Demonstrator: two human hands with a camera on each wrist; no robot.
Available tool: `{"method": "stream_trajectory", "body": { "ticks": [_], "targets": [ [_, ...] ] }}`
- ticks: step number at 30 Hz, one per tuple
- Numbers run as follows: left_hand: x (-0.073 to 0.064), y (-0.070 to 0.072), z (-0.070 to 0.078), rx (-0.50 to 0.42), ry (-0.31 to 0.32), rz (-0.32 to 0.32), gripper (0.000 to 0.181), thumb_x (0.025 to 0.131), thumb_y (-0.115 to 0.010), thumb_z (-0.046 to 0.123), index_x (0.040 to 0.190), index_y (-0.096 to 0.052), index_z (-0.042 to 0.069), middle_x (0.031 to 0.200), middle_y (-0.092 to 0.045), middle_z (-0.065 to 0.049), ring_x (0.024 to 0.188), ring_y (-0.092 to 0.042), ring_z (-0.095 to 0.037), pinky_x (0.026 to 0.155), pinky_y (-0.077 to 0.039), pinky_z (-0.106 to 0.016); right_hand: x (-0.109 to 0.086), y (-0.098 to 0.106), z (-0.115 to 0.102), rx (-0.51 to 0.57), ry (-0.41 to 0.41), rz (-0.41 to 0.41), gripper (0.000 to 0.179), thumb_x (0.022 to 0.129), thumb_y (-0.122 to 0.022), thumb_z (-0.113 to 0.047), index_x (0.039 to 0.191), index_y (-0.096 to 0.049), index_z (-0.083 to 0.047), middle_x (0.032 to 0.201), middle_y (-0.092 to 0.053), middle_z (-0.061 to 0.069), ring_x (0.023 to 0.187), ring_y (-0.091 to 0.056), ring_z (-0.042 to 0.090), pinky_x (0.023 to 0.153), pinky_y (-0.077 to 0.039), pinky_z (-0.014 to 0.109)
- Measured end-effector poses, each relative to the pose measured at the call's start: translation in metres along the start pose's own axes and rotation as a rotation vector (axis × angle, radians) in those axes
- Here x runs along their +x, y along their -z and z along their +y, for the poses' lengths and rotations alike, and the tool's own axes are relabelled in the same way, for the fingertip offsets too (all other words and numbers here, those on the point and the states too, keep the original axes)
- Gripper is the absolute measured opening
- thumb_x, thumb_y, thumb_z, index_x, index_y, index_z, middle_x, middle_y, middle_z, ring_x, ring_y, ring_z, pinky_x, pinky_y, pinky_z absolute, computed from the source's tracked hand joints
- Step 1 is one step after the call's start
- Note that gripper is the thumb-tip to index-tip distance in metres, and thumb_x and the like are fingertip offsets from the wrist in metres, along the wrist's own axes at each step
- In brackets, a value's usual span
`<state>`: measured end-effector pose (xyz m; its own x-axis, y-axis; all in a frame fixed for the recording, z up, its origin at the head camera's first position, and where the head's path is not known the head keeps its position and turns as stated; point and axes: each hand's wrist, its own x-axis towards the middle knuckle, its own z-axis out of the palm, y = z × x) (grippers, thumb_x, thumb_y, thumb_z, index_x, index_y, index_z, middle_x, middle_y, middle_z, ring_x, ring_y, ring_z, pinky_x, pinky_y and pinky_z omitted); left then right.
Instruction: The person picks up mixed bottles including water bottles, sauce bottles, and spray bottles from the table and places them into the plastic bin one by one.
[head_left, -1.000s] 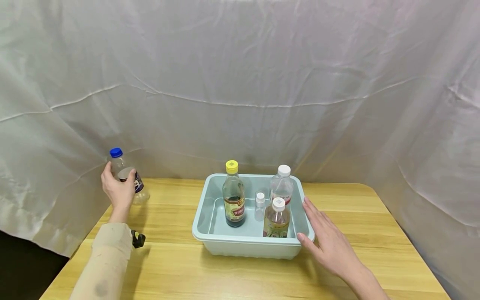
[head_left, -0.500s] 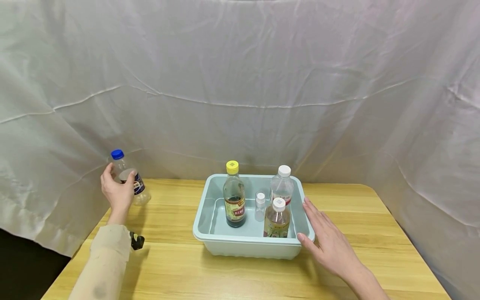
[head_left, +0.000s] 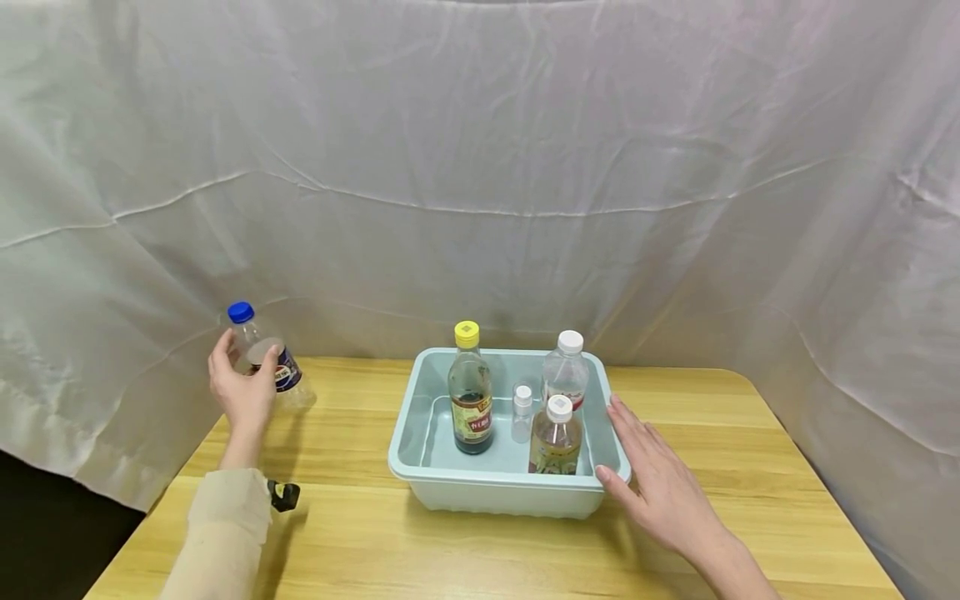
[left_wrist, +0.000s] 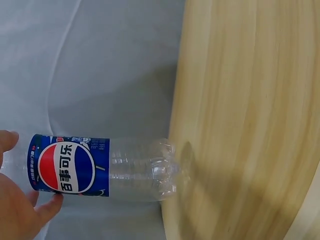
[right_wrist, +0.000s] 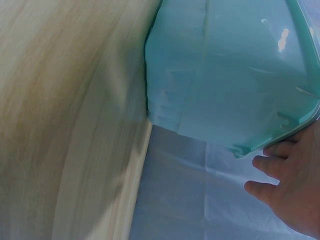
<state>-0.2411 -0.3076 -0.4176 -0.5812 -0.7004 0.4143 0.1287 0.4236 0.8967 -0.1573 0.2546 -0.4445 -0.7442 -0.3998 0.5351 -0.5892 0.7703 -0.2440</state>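
At the far left, my left hand (head_left: 243,387) grips a clear plastic Pepsi bottle (head_left: 287,373) with a blue cap, thumb on one side and fingers on the other. The bottle leans, cap up and to the left. In the left wrist view the blue label of the Pepsi bottle (left_wrist: 67,165) faces the camera; whether its base touches the table I cannot tell. My right hand (head_left: 663,492) lies with straight fingers along the right rim of a pale blue plastic tub (head_left: 502,496). From the right wrist, the fingers of that hand (right_wrist: 295,185) appear beside the tub's rim.
Inside the tub stand a yellow-capped sauce bottle (head_left: 471,408), a small white-capped bottle (head_left: 522,417), a clear white-capped bottle (head_left: 566,371) and a labelled bottle with amber contents (head_left: 555,442). Grey cloth (head_left: 480,167) hangs behind the wooden table (head_left: 345,533).
My left hand and the Pepsi bottle have shifted slightly to the right. My right hand stays at the tub's rim.
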Motion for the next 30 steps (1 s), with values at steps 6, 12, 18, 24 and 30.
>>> {"method": "stream_trajectory", "body": {
  "ticks": [6,12,18,24,30],
  "targets": [
    [-0.010,0.000,0.010,-0.117,0.000,0.031,0.072,0.092,-0.080,0.012,0.155,-0.046,0.015,0.153,-0.048,-0.007,0.137,-0.050,-0.018,0.107,-0.053,-0.037,0.000,-0.001,0.000,-0.009,0.002,0.002,0.078,0.098,-0.068,-0.034,0.161,-0.034,-0.002,0.167,-0.034,0.014,0.146,-0.042,0.039,0.127,-0.024,0.039],
    [-0.019,-0.002,0.023,-0.250,0.004,0.056,0.073,0.090,-0.079,0.004,0.155,-0.047,0.014,0.154,-0.049,-0.006,0.137,-0.050,-0.020,0.110,-0.051,-0.039,0.000,-0.002,0.001,-0.009,0.010,0.011,0.078,0.098,-0.068,-0.034,0.161,-0.034,-0.002,0.167,-0.034,0.015,0.148,-0.040,0.038,0.128,-0.018,0.034],
    [-0.031,-0.004,0.037,-0.336,-0.040,0.072,0.069,0.089,-0.080,0.004,0.151,-0.053,0.018,0.150,-0.054,-0.004,0.135,-0.052,-0.020,0.109,-0.051,-0.039,0.000,-0.002,0.001,-0.004,0.010,0.013,0.078,0.098,-0.067,-0.034,0.160,-0.035,-0.001,0.166,-0.035,0.016,0.149,-0.039,0.038,0.128,-0.013,0.030],
    [-0.042,-0.006,0.053,-0.399,-0.096,0.097,0.066,0.089,-0.080,0.002,0.149,-0.056,0.018,0.148,-0.057,-0.003,0.134,-0.054,-0.021,0.106,-0.053,-0.037,0.000,-0.002,0.000,-0.001,0.015,0.014,0.078,0.099,-0.067,-0.035,0.161,-0.034,-0.002,0.167,-0.034,0.016,0.149,-0.039,0.038,0.127,-0.010,0.025],
    [-0.056,-0.009,0.072,-0.440,-0.140,0.110,0.065,0.089,-0.081,0.003,0.148,-0.058,0.016,0.145,-0.059,-0.003,0.132,-0.056,-0.022,0.104,-0.054,-0.035,0.000,-0.001,0.000,-0.004,0.015,0.014,0.078,0.098,-0.067,-0.035,0.161,-0.034,-0.002,0.167,-0.034,0.015,0.149,-0.039,0.037,0.128,-0.015,0.030]
  ]
}}
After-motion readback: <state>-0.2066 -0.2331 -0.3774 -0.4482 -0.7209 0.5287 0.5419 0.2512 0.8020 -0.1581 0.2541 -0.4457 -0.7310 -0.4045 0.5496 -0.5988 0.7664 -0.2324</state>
